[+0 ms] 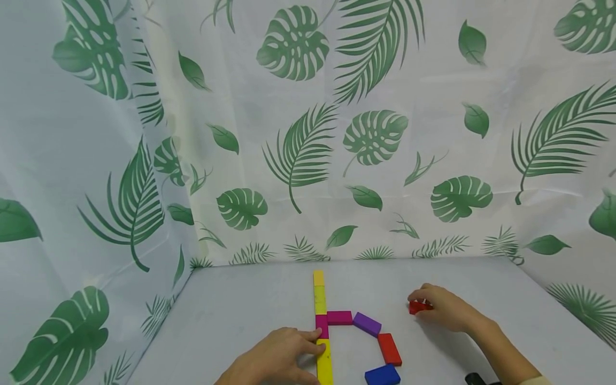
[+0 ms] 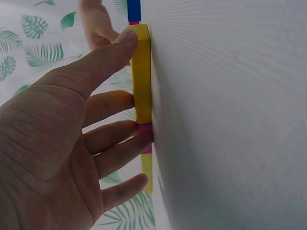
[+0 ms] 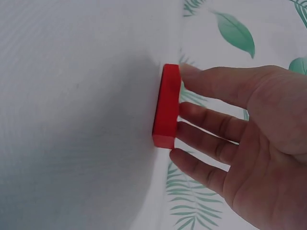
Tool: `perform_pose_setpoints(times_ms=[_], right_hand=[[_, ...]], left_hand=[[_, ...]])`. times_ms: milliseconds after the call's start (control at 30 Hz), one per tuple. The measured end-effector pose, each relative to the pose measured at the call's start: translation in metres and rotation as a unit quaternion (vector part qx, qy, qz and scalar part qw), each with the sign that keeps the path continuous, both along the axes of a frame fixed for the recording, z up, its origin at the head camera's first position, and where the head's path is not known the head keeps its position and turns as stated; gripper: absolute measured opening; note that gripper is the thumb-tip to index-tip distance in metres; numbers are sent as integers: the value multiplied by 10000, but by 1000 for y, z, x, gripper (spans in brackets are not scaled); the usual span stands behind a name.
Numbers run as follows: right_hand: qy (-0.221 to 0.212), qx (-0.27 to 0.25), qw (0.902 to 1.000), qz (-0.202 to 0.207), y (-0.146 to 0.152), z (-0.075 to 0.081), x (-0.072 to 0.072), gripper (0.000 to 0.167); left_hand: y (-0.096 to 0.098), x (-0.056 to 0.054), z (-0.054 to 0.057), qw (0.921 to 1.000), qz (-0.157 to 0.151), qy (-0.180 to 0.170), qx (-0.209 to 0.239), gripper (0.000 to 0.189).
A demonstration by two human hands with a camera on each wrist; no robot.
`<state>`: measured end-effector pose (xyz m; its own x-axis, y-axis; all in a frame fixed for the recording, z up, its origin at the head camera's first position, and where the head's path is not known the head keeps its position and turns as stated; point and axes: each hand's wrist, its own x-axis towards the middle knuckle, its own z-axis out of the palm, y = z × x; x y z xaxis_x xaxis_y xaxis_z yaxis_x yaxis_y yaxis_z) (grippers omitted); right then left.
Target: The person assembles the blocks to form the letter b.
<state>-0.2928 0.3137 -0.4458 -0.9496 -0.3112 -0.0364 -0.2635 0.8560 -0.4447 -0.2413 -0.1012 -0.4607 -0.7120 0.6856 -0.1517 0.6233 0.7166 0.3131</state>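
My left hand (image 1: 284, 353) rests along the left side of an upright line of blocks, its fingers fairly straight. Its fingertips touch the magenta block (image 1: 322, 326) and the long yellow block (image 1: 324, 361) below it; in the left wrist view the thumb lies at the near end of the yellow block (image 2: 142, 76). Out to the right, my right hand (image 1: 445, 307) holds a red block (image 3: 168, 106) low over the table, thumb at one end and fingertips along its side. From the line's right side curve a second magenta block (image 1: 339, 318), a purple block (image 1: 367, 324), another red block (image 1: 389, 349) and a blue block (image 1: 382, 374).
More yellow blocks (image 1: 320, 299) continue the line toward the back of the white table (image 1: 250, 299). A white curtain with green leaves (image 1: 308, 160) hangs behind and at the sides. A small black object (image 1: 475, 378) lies at the front edge beside the right forearm.
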Motion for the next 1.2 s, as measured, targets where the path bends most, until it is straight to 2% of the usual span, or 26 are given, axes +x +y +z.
perform_pose_setpoints(times_ms=[100, 300, 700, 1200], right_hand=[[-56, 15, 10000, -28, -1, 0, -1, 32], [-277, 11, 9994, -221, -4, 2, 2, 35], [-398, -104, 9989, -214, -5, 2, 1, 39], [-122, -147, 9998, -67, -13, -3, 0, 40]], left_hand=[[0, 0, -1, 10000, -60, 64, -2, 62], [0, 1, 0, 9999, -80, 81, 34, 62], [2, 1, 3, 9998, 131, -152, 96, 59], [2, 1, 2, 9994, 228, -233, 130, 58]])
